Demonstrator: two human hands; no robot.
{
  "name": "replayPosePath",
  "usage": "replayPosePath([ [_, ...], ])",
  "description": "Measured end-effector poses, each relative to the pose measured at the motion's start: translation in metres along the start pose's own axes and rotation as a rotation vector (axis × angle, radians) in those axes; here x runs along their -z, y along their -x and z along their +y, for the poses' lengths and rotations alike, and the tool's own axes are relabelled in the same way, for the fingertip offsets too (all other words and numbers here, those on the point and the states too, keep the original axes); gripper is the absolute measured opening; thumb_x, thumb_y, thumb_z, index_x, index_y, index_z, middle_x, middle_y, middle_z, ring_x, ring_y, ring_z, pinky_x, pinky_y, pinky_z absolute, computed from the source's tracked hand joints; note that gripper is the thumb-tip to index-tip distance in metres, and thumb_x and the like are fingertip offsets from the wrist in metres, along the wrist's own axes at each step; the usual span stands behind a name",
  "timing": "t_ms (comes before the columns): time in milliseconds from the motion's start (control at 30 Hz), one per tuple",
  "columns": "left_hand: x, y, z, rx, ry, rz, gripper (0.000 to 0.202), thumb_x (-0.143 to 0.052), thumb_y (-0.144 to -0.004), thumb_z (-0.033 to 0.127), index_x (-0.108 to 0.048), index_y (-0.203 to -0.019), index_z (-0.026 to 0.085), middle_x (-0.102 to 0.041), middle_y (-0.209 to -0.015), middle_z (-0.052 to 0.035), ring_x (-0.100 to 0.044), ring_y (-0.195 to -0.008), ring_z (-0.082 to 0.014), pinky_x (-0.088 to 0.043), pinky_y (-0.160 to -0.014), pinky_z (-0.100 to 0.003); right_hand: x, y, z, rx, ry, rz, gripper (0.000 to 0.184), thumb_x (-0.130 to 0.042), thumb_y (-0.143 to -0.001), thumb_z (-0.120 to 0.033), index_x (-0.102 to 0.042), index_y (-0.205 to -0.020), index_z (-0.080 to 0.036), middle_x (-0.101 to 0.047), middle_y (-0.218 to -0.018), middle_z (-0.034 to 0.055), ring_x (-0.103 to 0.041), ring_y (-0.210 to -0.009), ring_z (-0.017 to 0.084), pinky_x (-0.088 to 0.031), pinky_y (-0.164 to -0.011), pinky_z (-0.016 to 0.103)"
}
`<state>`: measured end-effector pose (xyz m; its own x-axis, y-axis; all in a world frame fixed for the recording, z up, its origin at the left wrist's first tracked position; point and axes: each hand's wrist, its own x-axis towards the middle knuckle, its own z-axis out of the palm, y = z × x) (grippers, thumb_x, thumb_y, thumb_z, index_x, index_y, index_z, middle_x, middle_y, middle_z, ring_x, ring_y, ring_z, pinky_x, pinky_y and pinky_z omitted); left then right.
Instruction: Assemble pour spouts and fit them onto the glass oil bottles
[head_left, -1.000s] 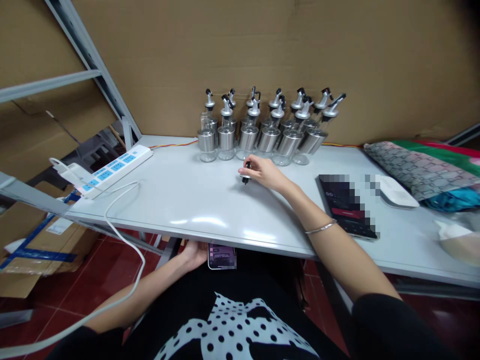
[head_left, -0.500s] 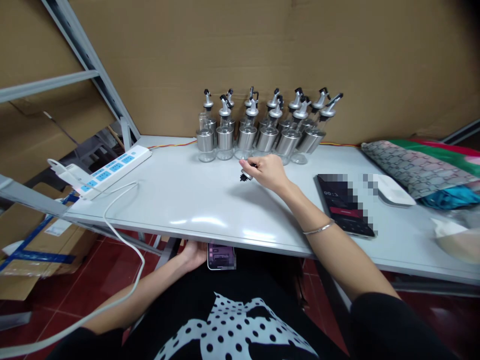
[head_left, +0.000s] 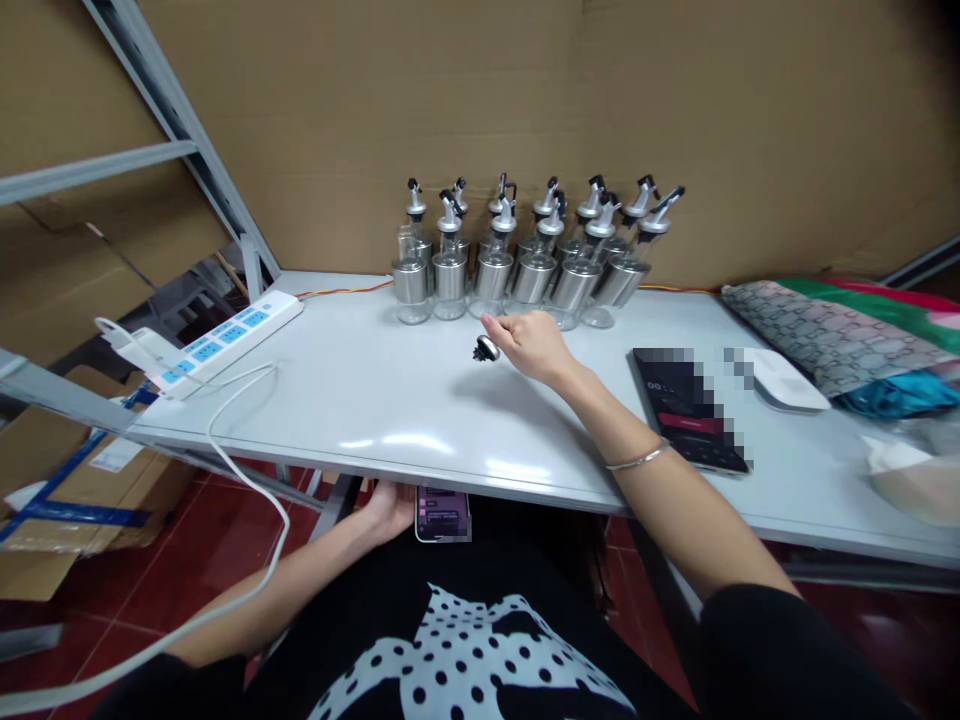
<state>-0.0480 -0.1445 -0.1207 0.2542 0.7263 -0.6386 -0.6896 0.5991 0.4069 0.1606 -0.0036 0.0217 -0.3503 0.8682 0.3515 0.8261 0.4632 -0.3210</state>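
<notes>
My right hand (head_left: 531,345) is closed around a bottle pour spout (head_left: 487,348), its black ribbed stopper pointing left above the white table. Just behind it stand several glass oil bottles with steel sleeves (head_left: 493,272) in two rows, most topped by silver-and-black pour spouts. The front-left bottle (head_left: 411,285) has a bare glass neck. Below the table's front edge, my left hand (head_left: 388,512) grips a lit phone (head_left: 442,515); its fingers are partly hidden under the tabletop.
On the left lies a white power strip (head_left: 232,340) with a plugged-in white cable (head_left: 281,530). A dark phone (head_left: 679,410) and a white device (head_left: 787,380) rest on the right, beside a patterned bag (head_left: 795,325). A cardboard wall (head_left: 487,90) stands behind the table (head_left: 360,390).
The pour spout has turned slightly in my right hand, showing more of its silver collar. My left hand and the bottles look unmoved.
</notes>
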Motion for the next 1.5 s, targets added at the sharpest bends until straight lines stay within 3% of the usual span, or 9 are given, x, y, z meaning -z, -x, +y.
replayPosePath([
  [133,-0.003,0.004,-0.004,0.035,-0.029,0.064,0.027,-0.048,-0.09,0.03,-0.062,-0.1,0.009,-0.071,-0.083,-0.0114,-0.066,-0.084,-0.0248,-0.052,-0.08,-0.037,-0.002,-0.001,0.001,0.001,0.0,0.017,0.063,-0.017,-0.091,-0.055,-0.048,-0.051,-0.018,-0.037,-0.043,0.0017,-0.03,-0.045,0.012,-0.018,-0.052,0.028],
  [400,-0.014,0.013,-0.005,0.058,-0.018,0.072,0.023,-0.047,-0.089,0.024,-0.06,-0.101,0.008,-0.069,-0.084,-0.0118,-0.065,-0.08,-0.0237,-0.052,-0.076,-0.035,-0.003,0.001,0.0,-0.005,0.025,0.024,0.046,-0.038,-0.085,-0.046,-0.053,-0.052,-0.018,-0.047,-0.047,0.0016,-0.037,-0.047,0.011,-0.019,-0.052,0.027],
  [567,-0.017,0.017,-0.011,0.096,-0.004,0.072,0.021,-0.04,-0.087,0.018,-0.059,-0.088,0.01,-0.066,-0.077,-0.0106,-0.064,-0.077,-0.0224,-0.051,-0.075,-0.035,-0.007,0.001,0.002,0.018,0.096,0.081,0.038,-0.054,-0.074,-0.043,-0.051,-0.047,-0.018,-0.047,-0.044,0.0008,-0.037,-0.046,0.011,-0.02,-0.051,0.026],
  [733,-0.011,0.017,-0.017,0.151,-0.033,0.099,0.015,-0.042,-0.077,0.014,-0.051,-0.065,0.014,-0.063,-0.07,-0.0089,-0.062,-0.075,-0.021,-0.051,-0.075,-0.034,-0.01,0.0,0.004,-0.004,0.13,0.057,0.033,-0.059,-0.07,-0.045,-0.056,-0.051,-0.018,-0.051,-0.048,0.0013,-0.042,-0.05,0.012,-0.023,-0.052,0.025],
  [933,-0.008,0.013,-0.018,0.137,-0.032,0.08,0.013,-0.045,-0.076,0.016,-0.048,-0.063,0.016,-0.061,-0.067,-0.007,-0.061,-0.076,-0.0216,-0.05,-0.075,-0.034,-0.005,0.002,0.003,-0.108,0.164,0.018,0.044,-0.049,-0.076,-0.054,-0.057,-0.051,-0.018,-0.049,-0.047,0.003,-0.045,-0.053,0.014,-0.021,-0.053,0.027],
  [1100,-0.003,0.01,-0.019,0.142,-0.026,0.058,0.01,-0.048,-0.073,0.014,-0.048,-0.063,0.016,-0.061,-0.068,-0.0065,-0.061,-0.074,-0.0206,-0.05,-0.074,-0.032,-0.002,0.002,0.0,-0.081,0.098,-0.037,0.053,-0.037,-0.084,-0.054,-0.059,-0.051,-0.018,-0.045,-0.045,0.0027,-0.042,-0.051,0.014,-0.02,-0.053,0.027],
  [1333,0.003,0.005,-0.02,0.156,-0.025,0.023,0.008,-0.052,-0.072,0.014,-0.048,-0.065,0.016,-0.061,-0.067,-0.0051,-0.061,-0.073,-0.0197,-0.049,-0.072,-0.03,-0.005,0.001,-0.001,-0.072,0.163,-0.005,0.044,-0.049,-0.079,-0.051,-0.059,-0.053,-0.018,-0.052,-0.048,0.0037,-0.044,-0.052,0.014,-0.02,-0.053,0.027],
  [1500,-0.001,0.007,-0.018,0.161,-0.034,0.048,0.011,-0.049,-0.074,0.014,-0.048,-0.063,0.015,-0.059,-0.067,-0.0053,-0.061,-0.071,-0.0189,-0.05,-0.071,-0.03,-0.001,0.002,-0.002,-0.011,0.041,-0.028,0.06,-0.025,-0.092,-0.049,-0.056,-0.052,-0.018,-0.048,-0.046,0.004,-0.045,-0.051,0.014,-0.021,-0.054,0.029],
])
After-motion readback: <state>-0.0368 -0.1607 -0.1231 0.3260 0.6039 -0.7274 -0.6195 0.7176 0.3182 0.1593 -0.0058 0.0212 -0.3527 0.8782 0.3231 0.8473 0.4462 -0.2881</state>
